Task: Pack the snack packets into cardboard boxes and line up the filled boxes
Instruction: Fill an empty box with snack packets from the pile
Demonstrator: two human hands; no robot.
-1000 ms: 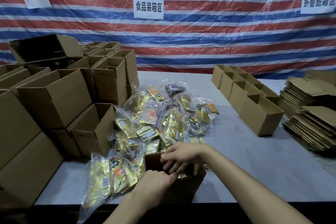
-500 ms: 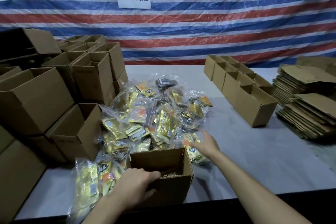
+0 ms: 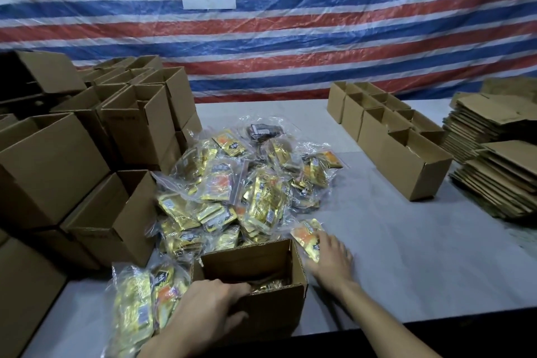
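Gripping the near wall of the open cardboard box (image 3: 247, 261) at the bench (image 3: 406, 241) front edge with left hand (image 3: 209, 308), with fingers (image 3: 232, 289) curled over the rim above the packets (image 3: 270, 285) already inside. Resting right hand (image 3: 329, 260) on a gold snack packet (image 3: 306, 237) just right of the box, with fingers (image 3: 337, 245) spread across it, pinching or not impossible to tell. Likely to slip on the slick film, or to snag the box's right wall going in and nudge the box off the edge.

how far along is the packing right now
Done: a row of boxes lined up at right, contents hidden. In hand: left hand grips the open box, few packets inside; right hand touches a packet beside it. Remaining: the big packet pile and the stacked boxes at left.
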